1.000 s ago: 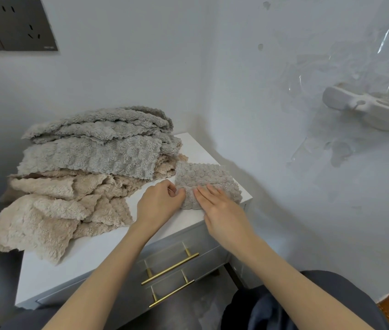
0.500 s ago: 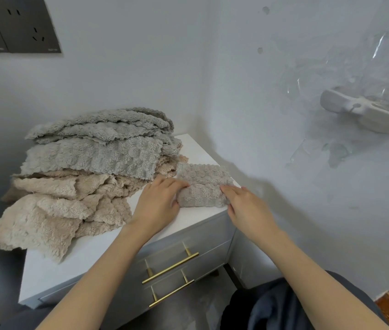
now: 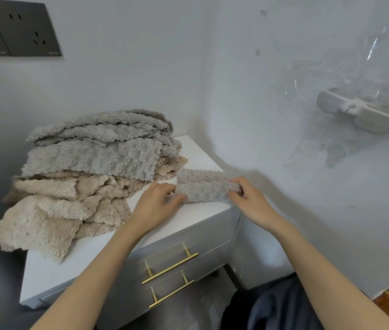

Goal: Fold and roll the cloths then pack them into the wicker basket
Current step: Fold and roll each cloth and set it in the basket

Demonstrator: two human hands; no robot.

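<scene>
A small grey fleecy cloth, folded into a narrow strip, lies on the right end of the white cabinet top. My left hand pinches its left end with thumb and fingers. The right end is gripped by my right hand, fingers curled over the edge. To the left sits a tall pile of unfolded cloths, grey ones on top and beige ones beneath, some hanging over the cabinet's left edge. No wicker basket is in view.
The cabinet stands in a wall corner, with two drawers with brass handles below its front edge. A white wall holder under clear film sticks out at the right. Dark wall sockets sit top left.
The grey cloth went from a flat square to a narrower folded strip. My right hand slid from its middle to its right end, and my left hand took its left end.
</scene>
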